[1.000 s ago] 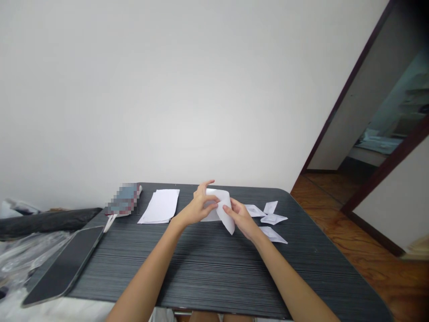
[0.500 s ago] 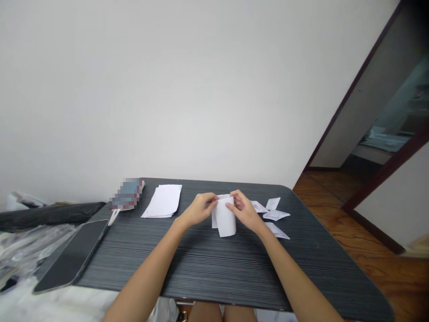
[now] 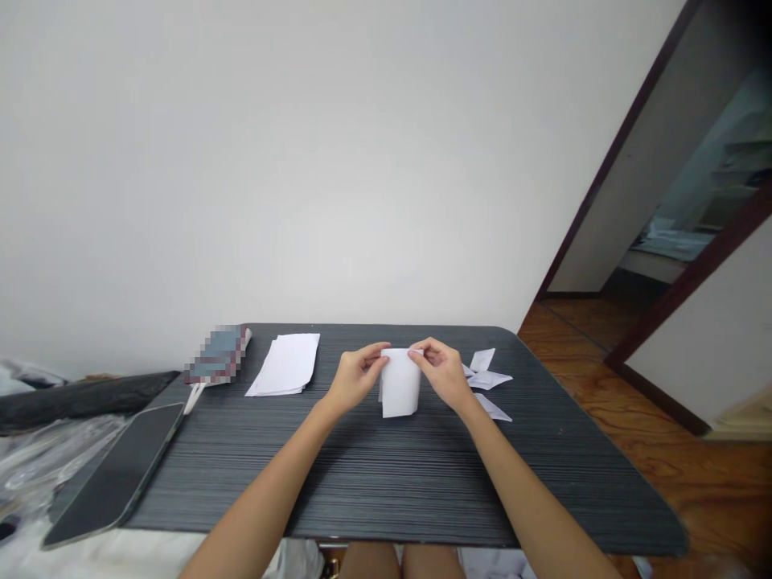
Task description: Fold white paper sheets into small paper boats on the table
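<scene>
A white sheet of paper point(image 3: 400, 388), bent over on itself, is held up above the dark table between my two hands. My left hand point(image 3: 357, 373) pinches its upper left corner between thumb and fingers. At the upper right corner, my right hand point(image 3: 444, 371) grips the paper the same way, thumb on the near side. The two layers lie almost over each other, with a sliver of the rear layer showing at the left. Several small folded white papers point(image 3: 490, 379) lie just right of my right hand. A stack of white sheets point(image 3: 285, 366) rests to the left.
The dark, streaked table point(image 3: 374, 482) stands against a white wall point(image 3: 386, 161). On its left are a tablet-like dark flat device point(image 3: 117, 470) and a blurred-out item point(image 3: 218, 354) with a white strap. A black long bundle point(image 3: 90, 400) and clear plastic lie beyond the left edge.
The paper's front layer has shifted left and now lines up more closely with the rear layer. My left hand has moved to the front layer's corner. The view has turned slightly.
</scene>
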